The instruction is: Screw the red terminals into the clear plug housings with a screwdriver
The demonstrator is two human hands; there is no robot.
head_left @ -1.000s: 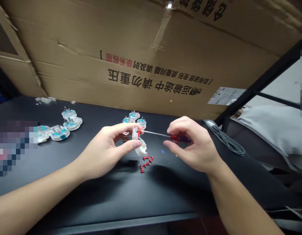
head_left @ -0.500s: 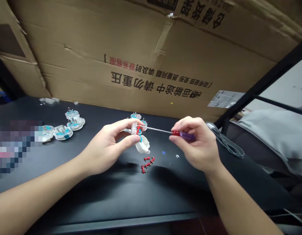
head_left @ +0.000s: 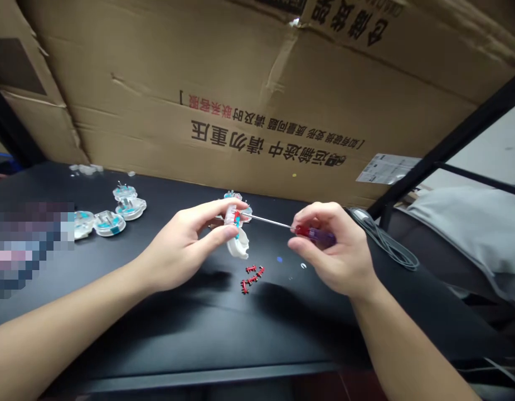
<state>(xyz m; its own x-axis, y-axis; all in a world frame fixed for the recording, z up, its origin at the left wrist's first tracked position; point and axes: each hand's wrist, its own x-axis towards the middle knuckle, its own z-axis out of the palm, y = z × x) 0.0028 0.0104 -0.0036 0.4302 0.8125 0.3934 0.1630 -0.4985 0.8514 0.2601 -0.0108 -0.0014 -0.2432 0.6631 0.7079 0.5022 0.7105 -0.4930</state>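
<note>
In the head view, at the centre of the frame, holds a clear plug body in a narrow pinch between thumb and fingers of the left hand, raised over the black table. Right of centre, grips a screwdriver by its red-and-purple handle in the curled fingers of the right hand, with the shaft pointing leftward at a red insert in the plug body. Seems to rest the tip there; cannot tell whether seated in a screw. Just below the plug body, shows a white cover; cannot tell whether joined or apart. Below centre, shows loose red parts on the table; at the left of the frame, clear plugs with prongs upward. Looks like a screw-turning step, direction untold. Next calls for a firm left pinch, a well-aligned shaft and light pressure while turning.
</note>
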